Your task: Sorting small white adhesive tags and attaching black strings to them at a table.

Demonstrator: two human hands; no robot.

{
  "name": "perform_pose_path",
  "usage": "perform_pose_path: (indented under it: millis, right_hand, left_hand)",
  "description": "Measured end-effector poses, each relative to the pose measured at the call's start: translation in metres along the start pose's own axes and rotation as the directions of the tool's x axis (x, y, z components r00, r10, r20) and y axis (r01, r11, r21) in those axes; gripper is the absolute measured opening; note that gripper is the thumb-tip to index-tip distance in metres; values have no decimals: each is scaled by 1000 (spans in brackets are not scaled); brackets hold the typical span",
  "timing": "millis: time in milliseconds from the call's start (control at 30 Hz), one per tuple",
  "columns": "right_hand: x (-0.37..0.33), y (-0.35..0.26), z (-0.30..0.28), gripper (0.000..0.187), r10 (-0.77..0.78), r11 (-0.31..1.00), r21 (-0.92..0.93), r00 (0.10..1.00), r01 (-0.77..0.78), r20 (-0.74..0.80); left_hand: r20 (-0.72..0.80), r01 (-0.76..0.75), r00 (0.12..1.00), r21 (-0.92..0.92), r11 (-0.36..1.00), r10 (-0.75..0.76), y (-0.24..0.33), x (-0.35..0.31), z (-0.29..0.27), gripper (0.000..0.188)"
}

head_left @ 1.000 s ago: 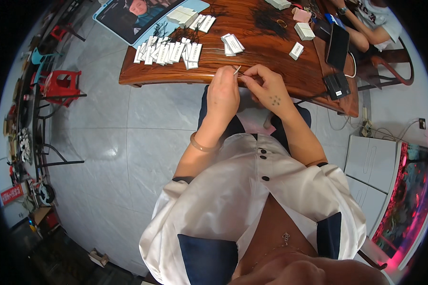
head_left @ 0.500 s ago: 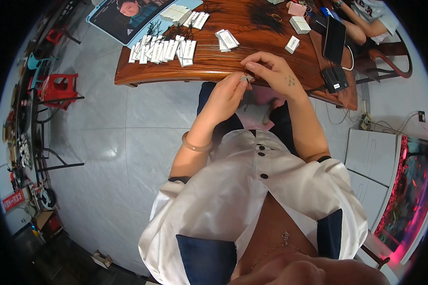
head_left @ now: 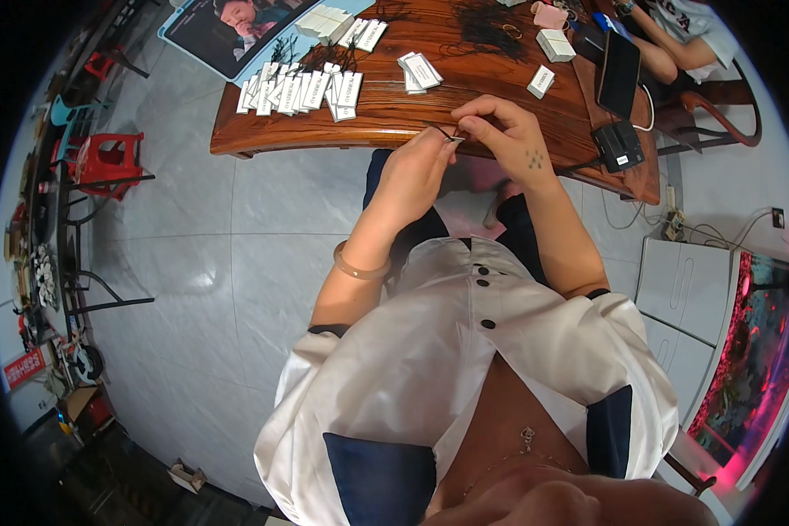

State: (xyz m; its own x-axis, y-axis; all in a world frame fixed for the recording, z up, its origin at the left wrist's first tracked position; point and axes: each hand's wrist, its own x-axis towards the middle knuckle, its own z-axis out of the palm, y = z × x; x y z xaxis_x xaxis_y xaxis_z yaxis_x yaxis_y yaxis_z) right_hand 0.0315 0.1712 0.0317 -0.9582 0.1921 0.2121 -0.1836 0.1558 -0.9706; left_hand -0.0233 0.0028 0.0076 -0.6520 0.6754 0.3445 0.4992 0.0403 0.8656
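My left hand (head_left: 415, 173) is closed around a small white tag (head_left: 456, 138) just off the table's front edge, and most of the tag is hidden by the fingers. A thin dark cord (head_left: 443, 131) shows at the tag. Close beside it, my right hand (head_left: 507, 138) has thumb and forefinger pinched together by the cord; the exact grip is too small to make out. On the wooden table (head_left: 386, 105), beyond my left hand, lie a spread of white printed tags (head_left: 302, 92) with black cords and a few loose tags (head_left: 421, 72).
Stacks of white tags (head_left: 329, 24) stand at the far left, another stack (head_left: 555, 44) at the right. Loose black cords (head_left: 491, 35) lie at the back. A dark tablet-like screen (head_left: 618, 74) and a black box (head_left: 618, 145) sit at the right, near another person's arm (head_left: 653, 44).
The tag has turned to show its thin edge, and the cord now crosses above it. My right hand has shifted slightly right. The picture on the upper-left screen has changed.
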Motion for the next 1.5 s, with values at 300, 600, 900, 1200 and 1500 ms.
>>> perform_pose_path:
  millis: [300,600,900,1200,1500]
  right_hand:
    - [-5,-4,11,25,-236,947,-200,967,251,97]
    - [-4,1,5,13,-179,977,-116,984,180,19]
    - [-5,5,-4,23,46,957,279,990,-82,131]
    - [-9,2,0,19,-76,995,-66,995,80,60]
    - [-16,3,19,15,-284,932,-246,958,266,-41]
  left_hand:
    - [-115,-74,984,423,903,134,6,1,-1,12]
    - [-66,134,987,-192,972,-149,0,-3,5,17]
    - [114,326,936,-639,697,-333,3,-5,-2,15]
    - [73,325,935,-576,750,-348,4,-5,1,11]
    - [-8,264,957,-388,883,-290,6,-8,10,8]
